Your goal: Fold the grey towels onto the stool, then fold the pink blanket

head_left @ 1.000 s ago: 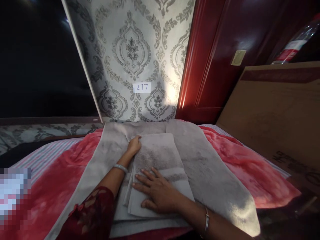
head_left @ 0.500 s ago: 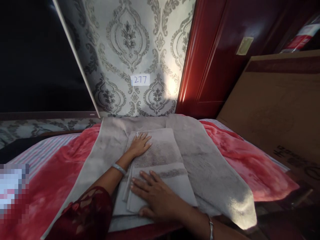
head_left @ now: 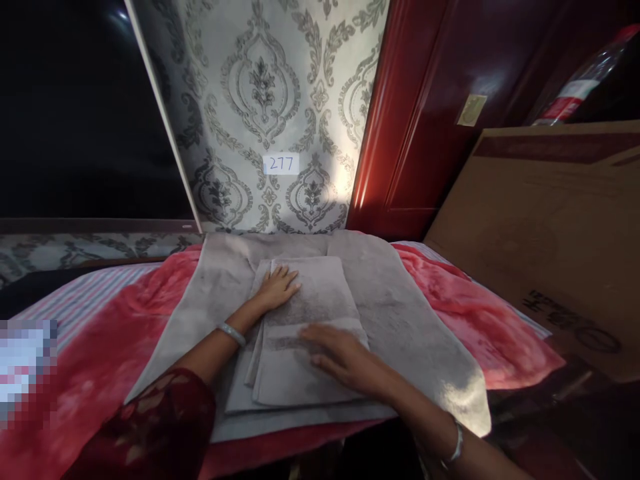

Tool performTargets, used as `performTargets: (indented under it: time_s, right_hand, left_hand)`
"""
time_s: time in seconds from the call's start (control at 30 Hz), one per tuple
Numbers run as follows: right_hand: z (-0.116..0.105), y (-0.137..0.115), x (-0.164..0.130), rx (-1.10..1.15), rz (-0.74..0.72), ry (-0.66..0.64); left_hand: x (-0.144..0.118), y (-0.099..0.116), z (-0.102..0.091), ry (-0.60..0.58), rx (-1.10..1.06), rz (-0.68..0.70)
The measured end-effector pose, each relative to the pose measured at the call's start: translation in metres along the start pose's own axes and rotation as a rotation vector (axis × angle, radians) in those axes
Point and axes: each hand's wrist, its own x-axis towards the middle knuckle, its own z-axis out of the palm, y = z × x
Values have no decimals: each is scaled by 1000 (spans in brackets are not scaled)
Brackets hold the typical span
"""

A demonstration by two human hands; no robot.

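A folded grey towel [head_left: 300,380], with a darker band across it, lies flat in front of me. Near its far left edge rests my left hand [head_left: 279,288], palm down with the fingers spread. My right hand [head_left: 340,352] is over the middle of the towel, fingers stretched out and a little blurred; whether it touches the cloth I cannot tell. Neither hand grips anything. Beneath the towel spreads a larger grey cloth [head_left: 410,320], its near right corner hanging in sunlight.
A pink blanket [head_left: 150,300] and a striped sheet [head_left: 85,293] lie under the grey cloth. On the left stands a dark screen [head_left: 90,120]. To the right are a large cardboard box [head_left: 525,233] and a plastic bottle [head_left: 580,90]. A paper label [head_left: 281,163] marks the patterned wall.
My right hand has moved away from me and to the right across the towel, from its near left part. My left hand stays almost where it was. The view has shifted slightly.
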Motion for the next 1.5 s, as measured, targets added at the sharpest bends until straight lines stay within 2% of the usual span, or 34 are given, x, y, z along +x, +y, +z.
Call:
performTargets:
  time_s: [0.07,0.17,0.3,0.6,0.87,0.97,1.03,1.17,1.33,1.5]
  right_hand:
    - [-7,12,1,-178,90,68]
    - [-1,22,3,-382,210,-11]
    - [17,21,3,-469,255,-79]
    - [25,10,-19,-440,212,-167]
    - [56,-21,-4,-334,68,-256]
    - [56,-26,-4,-266,-18,-272]
    - [48,-27,-1,-215,-41,-291]
    - [34,-28,19,-223,-74,-217]
    - [46,-24,38,-262,-119,-269]
    - [52,-21,35,-176,-90,-299]
  left_hand:
    - [-20,6,2,44,7,64]
    - [-51,10,13,70,28,165]
    - [-75,12,27,75,14,159]
    - [-73,15,24,30,-12,134]
    - [-71,9,29,44,-84,142]
    - [-72,8,29,54,-79,141]
    - [-70,8,27,49,-65,137]
    - [-53,6,19,29,-47,133]
    - [-15,-3,8,-52,-26,166]
    - [22,-22,9,-36,-1,46]
